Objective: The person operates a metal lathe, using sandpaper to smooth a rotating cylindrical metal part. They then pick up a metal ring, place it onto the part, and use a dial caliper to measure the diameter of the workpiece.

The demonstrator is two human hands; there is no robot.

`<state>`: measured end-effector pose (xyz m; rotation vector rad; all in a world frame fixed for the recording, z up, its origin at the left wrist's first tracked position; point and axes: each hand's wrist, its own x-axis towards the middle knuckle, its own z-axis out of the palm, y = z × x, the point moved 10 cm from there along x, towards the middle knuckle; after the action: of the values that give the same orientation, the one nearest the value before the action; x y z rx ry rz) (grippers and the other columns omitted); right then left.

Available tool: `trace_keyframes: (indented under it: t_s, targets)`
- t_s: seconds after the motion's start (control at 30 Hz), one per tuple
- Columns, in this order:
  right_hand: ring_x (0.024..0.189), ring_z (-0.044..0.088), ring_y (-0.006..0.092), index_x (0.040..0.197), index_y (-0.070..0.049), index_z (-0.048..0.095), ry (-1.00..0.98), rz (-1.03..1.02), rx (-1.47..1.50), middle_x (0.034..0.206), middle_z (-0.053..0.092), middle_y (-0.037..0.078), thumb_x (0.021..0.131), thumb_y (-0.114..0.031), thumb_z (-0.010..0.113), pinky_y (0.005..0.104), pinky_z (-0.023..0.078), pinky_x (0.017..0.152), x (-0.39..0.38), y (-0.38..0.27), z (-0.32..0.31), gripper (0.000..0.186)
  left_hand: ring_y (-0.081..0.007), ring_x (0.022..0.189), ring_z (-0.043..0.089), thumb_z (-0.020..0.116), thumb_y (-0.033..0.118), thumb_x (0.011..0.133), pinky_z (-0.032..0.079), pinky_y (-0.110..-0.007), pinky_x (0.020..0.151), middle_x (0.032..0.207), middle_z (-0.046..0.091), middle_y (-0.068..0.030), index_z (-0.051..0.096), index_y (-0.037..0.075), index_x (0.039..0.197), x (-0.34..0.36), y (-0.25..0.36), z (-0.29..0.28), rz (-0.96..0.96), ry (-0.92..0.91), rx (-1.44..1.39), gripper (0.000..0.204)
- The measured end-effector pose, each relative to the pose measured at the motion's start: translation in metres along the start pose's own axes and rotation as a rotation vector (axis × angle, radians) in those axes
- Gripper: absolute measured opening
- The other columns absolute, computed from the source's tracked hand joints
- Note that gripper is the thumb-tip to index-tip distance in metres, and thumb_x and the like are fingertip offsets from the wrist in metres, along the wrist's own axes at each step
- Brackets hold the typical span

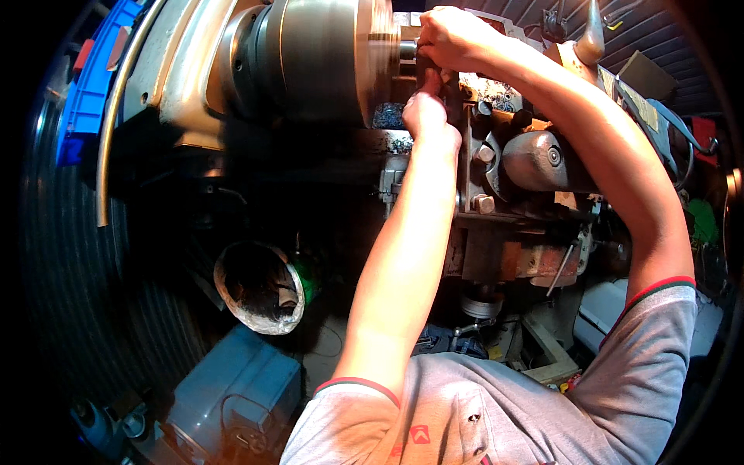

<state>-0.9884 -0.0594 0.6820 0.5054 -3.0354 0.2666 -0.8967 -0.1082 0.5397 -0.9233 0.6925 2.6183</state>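
Note:
A large metal lathe chuck point(322, 66) fills the upper middle, its right rim smeared as if spinning. From its face a short shiny round bar point(408, 49) sticks out to the right. My right hand point(457, 39) reaches over from the right, fingers curled closed at the end of the bar. Just below it, my left hand point(426, 112) is closed with the thumb pointing up toward the right hand. Whatever the fingers grip is hidden between the two hands. Dark metal shavings point(389, 115) lie left of my left hand.
Right of my hands sit the lathe carriage's bolts point(484, 204) and a rounded metal housing point(535, 160). A blue plastic tray point(91, 93) and a brass-coloured pipe point(108, 139) stand far left. Below are a round-mouthed container point(223, 291) and a blue-grey box point(232, 380).

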Motion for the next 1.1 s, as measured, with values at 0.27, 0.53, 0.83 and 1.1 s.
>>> trace_keyframes:
  t_s: [0.27, 0.53, 0.83, 1.1]
  targets:
    - [0.079, 0.065, 0.0356, 0.075, 0.0, 0.068, 0.045, -0.058, -0.033, 0.08, 0.065, 0.017, 0.073, -0.012, 0.067, 0.0405, 0.053, 0.074, -0.002, 0.0, 0.0, 0.013, -0.015, 0.082, 0.058, 0.068, 0.015, 0.088, 0.047, -0.03, 0.074, 0.094, 0.066, -0.0038, 0.065, 0.002, 0.105, -0.001, -0.001, 0.0, 0.021, 0.028, 0.065, 0.021]
    - [0.079, 0.065, 0.0358, 0.074, 0.0, 0.068, 0.027, -0.028, -0.027, 0.08, 0.065, 0.018, 0.073, -0.012, 0.067, 0.0408, 0.053, 0.074, -0.001, 0.001, 0.0, 0.012, -0.0135, 0.077, 0.056, 0.069, 0.017, 0.087, 0.046, -0.028, 0.07, 0.088, 0.064, -0.0018, 0.066, 0.004, 0.102, -0.002, -0.005, 0.002, -0.014, -0.011, 0.002, 0.02]
    - [0.079, 0.065, 0.0359, 0.074, -0.001, 0.068, 0.034, -0.032, -0.021, 0.081, 0.065, 0.019, 0.073, -0.013, 0.067, 0.0411, 0.053, 0.074, 0.001, -0.001, 0.0, 0.012, -0.0148, 0.078, 0.054, 0.069, 0.017, 0.088, 0.045, -0.032, 0.073, 0.088, 0.064, -0.0029, 0.066, 0.002, 0.102, 0.001, -0.001, -0.001, 0.027, 0.004, 0.047, 0.021]
    - [0.079, 0.065, 0.0361, 0.073, -0.001, 0.068, 0.058, -0.041, -0.023, 0.081, 0.065, 0.019, 0.073, -0.013, 0.067, 0.0414, 0.053, 0.074, 0.0, -0.003, 0.0, 0.012, -0.014, 0.077, 0.055, 0.069, 0.016, 0.087, 0.046, -0.03, 0.071, 0.088, 0.064, -0.0031, 0.065, 0.002, 0.102, 0.009, -0.003, -0.002, 0.003, -0.022, 0.016, 0.02]
